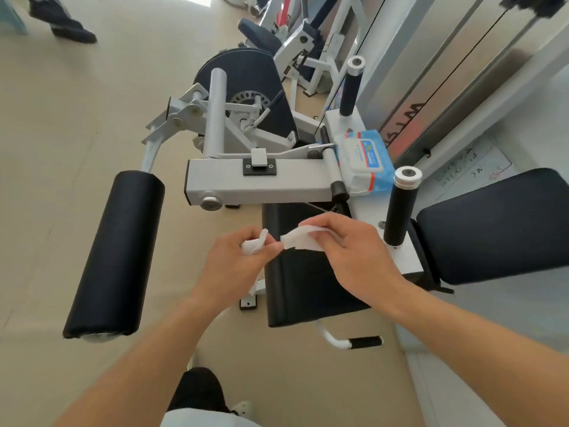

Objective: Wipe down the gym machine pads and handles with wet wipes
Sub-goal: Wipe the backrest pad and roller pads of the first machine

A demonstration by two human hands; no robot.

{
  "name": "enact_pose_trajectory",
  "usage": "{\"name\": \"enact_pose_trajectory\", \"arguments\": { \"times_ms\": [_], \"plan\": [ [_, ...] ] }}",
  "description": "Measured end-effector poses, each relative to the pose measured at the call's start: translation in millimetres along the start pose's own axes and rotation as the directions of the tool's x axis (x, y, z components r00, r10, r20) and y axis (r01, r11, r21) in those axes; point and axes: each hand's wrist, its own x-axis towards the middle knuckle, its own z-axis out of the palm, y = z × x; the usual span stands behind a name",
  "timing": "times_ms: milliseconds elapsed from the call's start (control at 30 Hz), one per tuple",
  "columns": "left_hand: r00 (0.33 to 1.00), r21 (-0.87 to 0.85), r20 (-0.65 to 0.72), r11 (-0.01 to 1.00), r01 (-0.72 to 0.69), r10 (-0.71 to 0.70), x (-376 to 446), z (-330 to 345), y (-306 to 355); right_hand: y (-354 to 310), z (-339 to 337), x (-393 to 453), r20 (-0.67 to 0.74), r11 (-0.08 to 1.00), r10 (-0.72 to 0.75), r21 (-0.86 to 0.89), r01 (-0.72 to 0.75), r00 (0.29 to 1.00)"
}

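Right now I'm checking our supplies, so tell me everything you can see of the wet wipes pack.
The wet wipes pack is a soft, blue and white plastic pouch with a white flip lid on top, which looks closed, and a red stripe near its edge. It lies flat on the machine's white frame, between the two upright black handles. Neither hand touches it. Its label print is too small to read.
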Motion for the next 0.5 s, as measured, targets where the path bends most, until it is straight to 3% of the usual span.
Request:
{"name": "enact_pose_trajectory", "arguments": {
  "times_ms": [33,67,100,133,167,233,267,400,500],
  "plan": [
    [0.999,-0.011,-0.035,1.000,0.006,-0.006,-1,0,-5,9,2,6,0.015,0.930,-0.247,-0.276,0.242,0.969],
    [0.998,-0.021,-0.067,1.000,0.011,-0.012,-1,-1,-8,22,4,15,0.139,0.750,-0.425,-0.499,0.434,0.894],
    [0.996,-0.030,-0.088,0.999,0.018,-0.021,-1,-2,-12,36,7,24,0.319,0.545,-0.458,-0.637,0.545,0.830],
    [0.995,-0.039,-0.097,0.999,0.026,-0.030,0,-4,-15,50,11,32,0.483,0.417,-0.325,-0.698,0.582,0.813],
    [0.995,-0.045,-0.094,0.998,0.032,-0.037,2,-6,-18,63,16,38,0.566,0.344,-0.093,-0.754,0.560,0.819],
    [0.996,-0.062,-0.076,0.997,0.043,-0.048,3,-10,-24,82,23,38,0.552,0.218,0.341,-0.834,0.508,0.761],
    [0.996,-0.078,-0.066,0.996,0.046,-0.051,3,-11,-27,90,26,34,0.514,0.130,0.468,-0.844,0.520,0.718],
    [0.997,-0.075,-0.021,0.994,0.077,-0.078,7,-18,-40,100,30,27,0.442,-0.150,0.634,-0.734,0.663,0.634],
    [0.995,-0.051,0.036,0.994,0.092,-0.091,14,-21,-45,98,33,60,0.297,-0.268,0.666,-0.762,0.590,0.685]
  ]
}}
